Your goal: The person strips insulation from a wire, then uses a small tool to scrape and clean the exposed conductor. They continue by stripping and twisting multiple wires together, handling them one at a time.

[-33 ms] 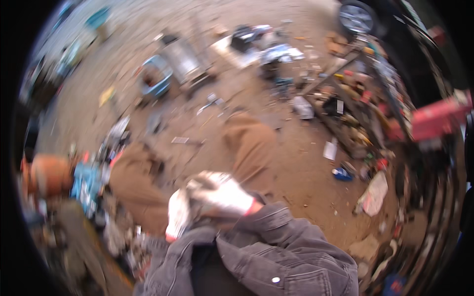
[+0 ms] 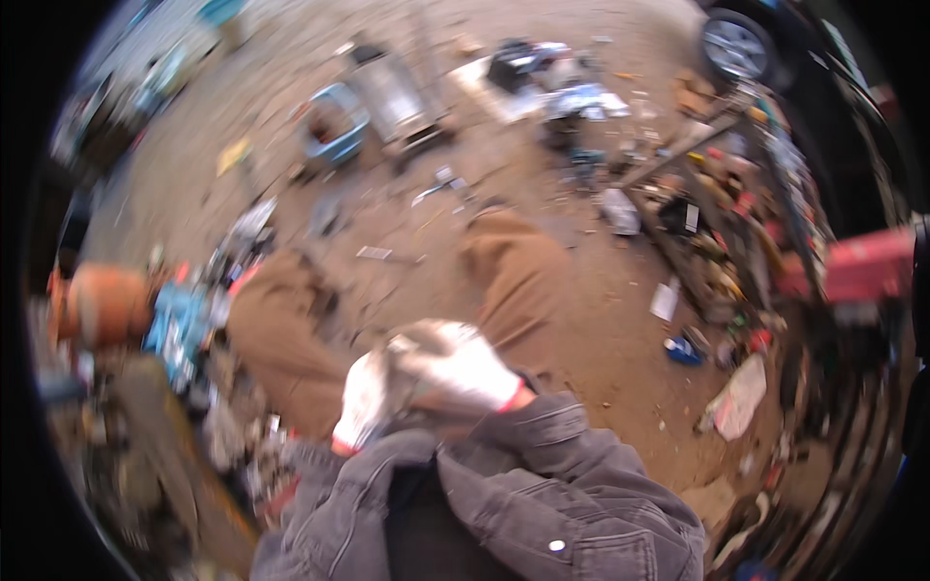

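Both my hands wear white gloves with red cuffs and meet close to my chest, above my brown trousers [image 2: 513, 271]. My right hand [image 2: 460, 373] lies over my left hand [image 2: 360, 402], and the two touch. A small grey shape [image 2: 405, 346] shows between them, too blurred to tell whether it is a held thing or part of a glove. Grey jacket sleeves [image 2: 542, 455] run up from the lower edge to both wrists.
Bare dirt ground [image 2: 601, 320] is strewn with scrap and tools. An orange cylinder [image 2: 97, 305] and blue parts [image 2: 179, 324] lie at the left. At the back stand a metal box [image 2: 392, 97] and a blue tub [image 2: 334, 126]. A cluttered wooden rack [image 2: 717, 223], a red object [image 2: 862, 266] and a car wheel [image 2: 734, 44] are at the right.
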Demonstrator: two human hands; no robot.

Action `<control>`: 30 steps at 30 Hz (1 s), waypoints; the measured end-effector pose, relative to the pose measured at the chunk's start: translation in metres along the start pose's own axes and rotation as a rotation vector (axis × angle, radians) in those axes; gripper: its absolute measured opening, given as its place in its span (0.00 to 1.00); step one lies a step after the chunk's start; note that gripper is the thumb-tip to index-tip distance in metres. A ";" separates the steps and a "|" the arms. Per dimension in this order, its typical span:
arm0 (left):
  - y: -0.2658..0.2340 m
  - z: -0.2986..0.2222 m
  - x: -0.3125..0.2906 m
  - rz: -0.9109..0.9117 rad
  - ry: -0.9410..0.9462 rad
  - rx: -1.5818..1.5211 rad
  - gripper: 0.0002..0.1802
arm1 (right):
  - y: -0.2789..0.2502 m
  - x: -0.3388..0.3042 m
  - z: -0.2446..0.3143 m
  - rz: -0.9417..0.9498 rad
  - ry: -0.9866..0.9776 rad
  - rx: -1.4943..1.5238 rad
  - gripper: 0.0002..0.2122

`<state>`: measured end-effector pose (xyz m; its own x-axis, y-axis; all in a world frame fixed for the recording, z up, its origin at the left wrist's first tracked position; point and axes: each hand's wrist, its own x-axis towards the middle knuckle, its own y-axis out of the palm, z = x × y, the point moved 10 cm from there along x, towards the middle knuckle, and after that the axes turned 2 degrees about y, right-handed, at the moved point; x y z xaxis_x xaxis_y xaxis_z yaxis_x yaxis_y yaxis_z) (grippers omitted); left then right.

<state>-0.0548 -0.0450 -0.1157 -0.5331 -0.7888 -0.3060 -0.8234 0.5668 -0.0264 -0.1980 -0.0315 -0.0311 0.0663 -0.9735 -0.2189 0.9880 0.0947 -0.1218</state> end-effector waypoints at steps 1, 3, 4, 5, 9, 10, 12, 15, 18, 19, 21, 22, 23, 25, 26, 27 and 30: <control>0.001 -0.004 -0.003 0.030 0.063 0.132 0.30 | 0.004 0.001 0.001 0.043 -0.034 -0.044 0.18; 0.016 0.022 -0.011 0.071 -0.254 -0.542 0.38 | 0.010 0.003 -0.002 0.087 -0.034 0.056 0.16; 0.027 0.016 -0.014 0.140 -0.262 -0.804 0.40 | 0.013 0.003 -0.010 0.087 0.039 0.230 0.15; 0.025 0.019 -0.015 0.081 -0.304 -0.852 0.40 | 0.020 0.001 -0.027 0.077 0.231 0.524 0.15; 0.035 0.012 -0.014 0.148 -0.402 -1.028 0.34 | 0.019 0.002 -0.036 0.005 0.297 0.231 0.14; 0.039 0.002 -0.012 0.239 -0.370 -1.105 0.33 | 0.017 0.001 -0.042 -0.004 0.340 0.209 0.15; 0.034 0.010 -0.010 0.205 -0.409 -1.027 0.24 | 0.009 0.004 -0.051 -0.080 0.333 0.208 0.16; 0.030 0.010 -0.007 0.217 -0.397 -1.173 0.21 | -0.008 0.022 -0.067 -0.225 0.218 0.171 0.16; 0.024 0.019 -0.006 0.143 -0.400 -1.189 0.23 | -0.017 0.043 -0.078 -0.287 0.120 0.014 0.15; 0.022 0.024 -0.006 0.101 -0.412 -1.179 0.26 | -0.017 0.049 -0.079 -0.299 0.108 -0.029 0.15; 0.018 0.027 -0.006 0.054 -0.416 -1.170 0.29 | -0.016 0.058 -0.077 -0.309 0.122 -0.032 0.14; 0.017 0.027 -0.006 0.046 -0.407 -1.173 0.29 | -0.014 0.058 -0.076 -0.296 0.158 0.037 0.14; 0.014 0.026 -0.006 0.023 -0.395 -1.194 0.29 | -0.008 0.059 -0.072 -0.242 0.189 0.063 0.14; 0.008 0.030 -0.006 -0.046 -0.416 -1.176 0.28 | 0.006 0.054 -0.058 -0.116 0.219 0.128 0.14; 0.007 0.029 -0.006 -0.051 -0.409 -1.196 0.27 | 0.013 0.052 -0.049 -0.050 0.208 0.137 0.14; 0.005 0.026 -0.006 -0.034 -0.390 -1.155 0.26 | 0.019 0.049 -0.035 0.021 0.145 0.099 0.13; 0.008 0.015 -0.007 0.081 -0.350 -1.092 0.24 | 0.032 0.045 -0.021 0.122 0.101 0.089 0.13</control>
<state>-0.0546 -0.0316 -0.1278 -0.6500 -0.5533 -0.5209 -0.6094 -0.0301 0.7923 -0.1666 -0.0681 -0.0651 0.1768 -0.9295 -0.3236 0.9822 0.1878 -0.0030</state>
